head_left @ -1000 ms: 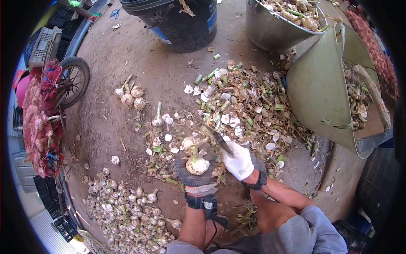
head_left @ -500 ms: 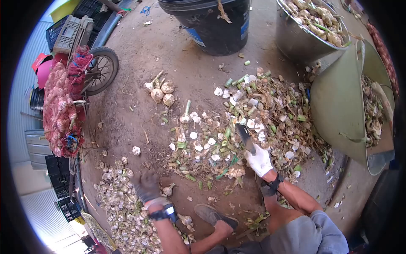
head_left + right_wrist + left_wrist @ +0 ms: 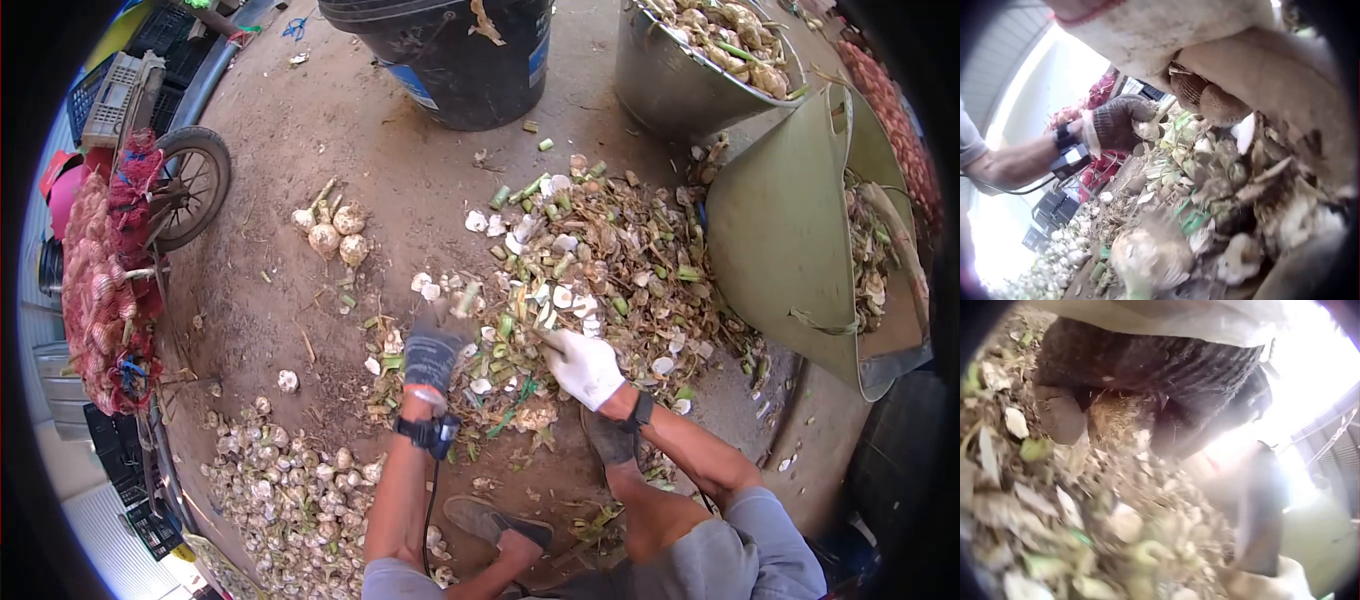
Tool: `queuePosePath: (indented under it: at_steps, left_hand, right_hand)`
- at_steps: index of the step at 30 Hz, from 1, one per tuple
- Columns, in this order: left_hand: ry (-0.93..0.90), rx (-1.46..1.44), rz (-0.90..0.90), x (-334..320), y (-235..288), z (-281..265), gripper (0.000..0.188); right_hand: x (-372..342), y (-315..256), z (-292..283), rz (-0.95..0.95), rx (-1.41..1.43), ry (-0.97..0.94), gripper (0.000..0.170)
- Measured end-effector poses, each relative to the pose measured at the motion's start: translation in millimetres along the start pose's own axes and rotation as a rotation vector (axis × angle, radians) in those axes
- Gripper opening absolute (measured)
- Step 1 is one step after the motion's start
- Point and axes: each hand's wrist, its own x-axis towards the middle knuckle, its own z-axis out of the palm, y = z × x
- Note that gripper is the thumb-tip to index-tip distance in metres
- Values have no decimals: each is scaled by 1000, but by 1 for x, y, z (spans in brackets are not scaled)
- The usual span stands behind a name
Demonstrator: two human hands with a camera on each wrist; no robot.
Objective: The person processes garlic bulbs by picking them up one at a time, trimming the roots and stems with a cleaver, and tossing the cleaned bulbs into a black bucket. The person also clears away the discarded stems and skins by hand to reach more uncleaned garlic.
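Note:
My left hand (image 3: 435, 355), in a dark grey glove, holds a garlic bulb (image 3: 1146, 130) with its stem up, close over the cuttings. In the left wrist view, the bulb's rooty base (image 3: 1116, 419) shows between the gloved fingers. To its right, my right hand (image 3: 587, 372), in a white glove, grips a knife, whose dark blade (image 3: 1261, 512) stands out in the left wrist view. Below both hands spreads a heap of cut stems and peelings (image 3: 640, 250). Several whole bulbs with stems (image 3: 335, 235) lie together beyond my left hand.
A pile of trimmed garlic (image 3: 300, 500) covers the ground at lower left. At the back stand a black bucket (image 3: 450, 70) and a metal tub (image 3: 670, 90) of garlic. A tipped green tub (image 3: 780, 230) lies at right. Red net sacks (image 3: 95, 290) and a wheel (image 3: 190, 190) are at left.
My left hand moved its bulb to the lower-left pile and came back without it. It now holds the stemmed bulb that lay by the cuttings. The right hand keeps the knife, its blade turned.

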Motion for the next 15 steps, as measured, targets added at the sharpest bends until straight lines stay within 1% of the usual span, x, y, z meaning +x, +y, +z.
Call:
queuePosePath:
  at_steps: [1,2,3,4,6,7,8,10,11,12,14,15]
  left_hand:
    - [0,-2,-4,-13,-4,7,35]
    - [-27,43,48,-28,-9,10,37]
    - [-44,94,103,-40,-11,7,38]
    - [-21,103,101,-52,-12,3,38]
    - [-24,-156,69,-81,4,-5,38]
    - [-62,-280,76,-100,35,-7,31]
    - [-38,-283,88,-106,42,-5,31]
    - [-9,162,488,-114,48,12,34]
    - [-84,-275,261,-120,52,24,47]
    - [-81,-276,262,-119,49,24,47]
    - [52,314,601,-113,43,20,68]
    - [-94,227,266,-122,64,12,83]
  right_hand:
    - [7,-7,0,-110,-12,32,15]
    - [11,-17,2,-228,-18,62,13]
    - [14,-33,-1,-288,-12,87,11]
    - [17,-35,3,-308,1,81,11]
    - [18,-21,6,-292,-152,41,10]
    - [18,-3,13,-225,-94,-5,13]
    - [-3,-10,3,0,150,-52,23]
    - [-19,-22,-14,241,677,-307,33]
    - [-21,-5,21,206,1054,-119,36]
    - [-19,-11,18,204,1052,-122,36]
    - [-14,-22,6,294,1227,-259,36]
    - [-12,-23,-8,289,1012,-332,34]
